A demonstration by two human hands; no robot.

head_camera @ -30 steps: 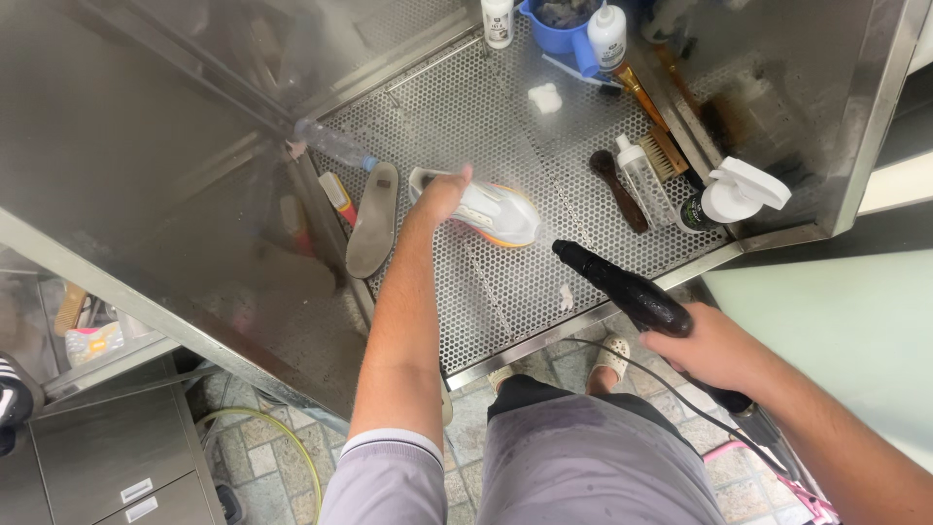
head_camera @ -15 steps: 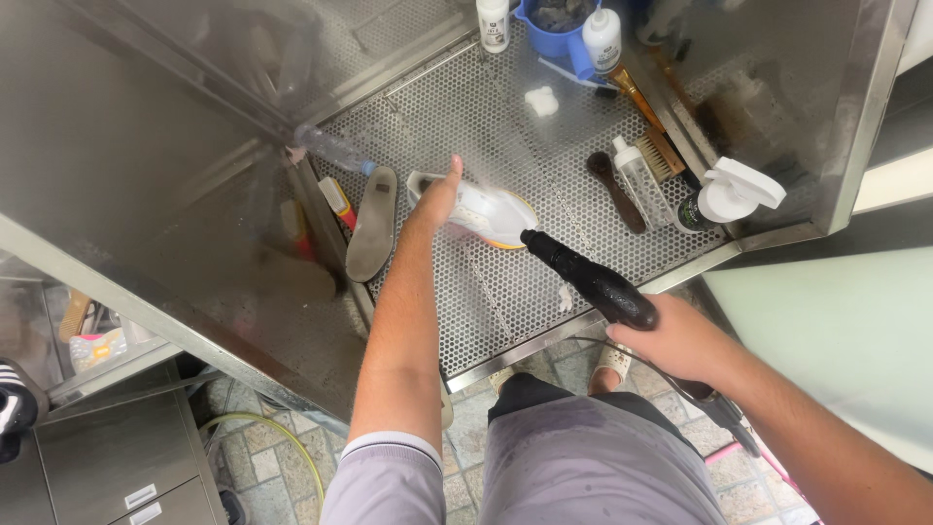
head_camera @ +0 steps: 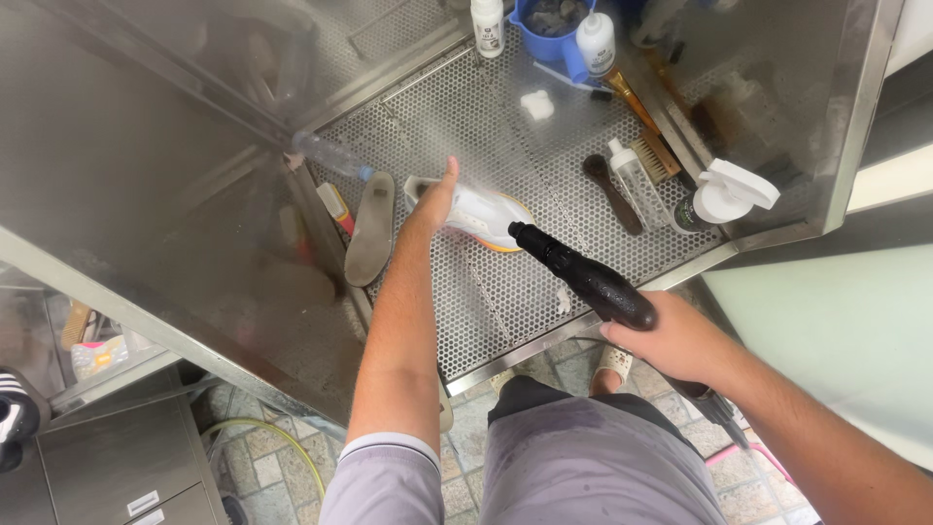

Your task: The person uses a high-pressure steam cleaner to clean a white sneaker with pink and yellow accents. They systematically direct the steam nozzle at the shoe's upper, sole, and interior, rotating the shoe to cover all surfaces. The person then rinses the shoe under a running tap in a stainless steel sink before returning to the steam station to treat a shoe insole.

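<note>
My left hand grips a white shoe with an orange sole edge, holding it on its side on the perforated steel tray. My right hand holds a black spray gun by its handle. The gun's nozzle points at the shoe and almost touches its toe end. A thin cable or hose runs from the gun down past my right wrist.
A grey insole and a clear bottle lie left of the shoe. Brushes, small white bottles, a blue tub and a white spray bottle stand at the back and right. Steel walls enclose the tray.
The spray gun has swung left and forward until its nozzle reaches the shoe. My left hand has kept hold of the shoe, shifting it slightly.
</note>
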